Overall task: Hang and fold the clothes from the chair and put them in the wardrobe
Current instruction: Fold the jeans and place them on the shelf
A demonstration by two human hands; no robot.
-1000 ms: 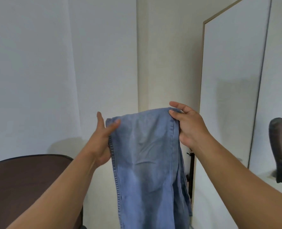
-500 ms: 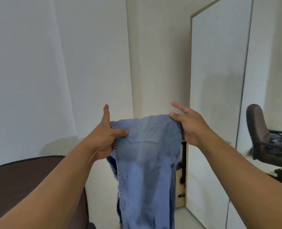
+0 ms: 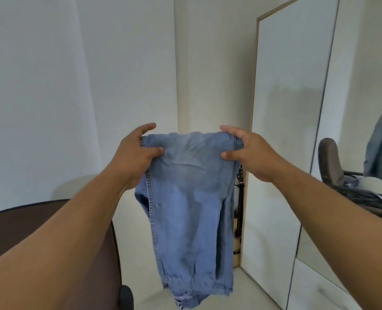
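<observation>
1. Jeans hang mid-air at frame centre, folded over; the lower edge is clear of the floor. Chair back at 8 o'clock, mirror at 3 o'clock, wall corner behind.
2. Left hand grips the top-left fold, thumb in front. Right hand grips the top-right, thumb in front, fingers over the edge. Both arms outstretched.
3. Small tag at the jeans' bottom, unreadable.

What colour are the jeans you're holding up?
Light, faded blue denim jeans, with a stitched seam down their left edge; clearest in the head view.
</observation>
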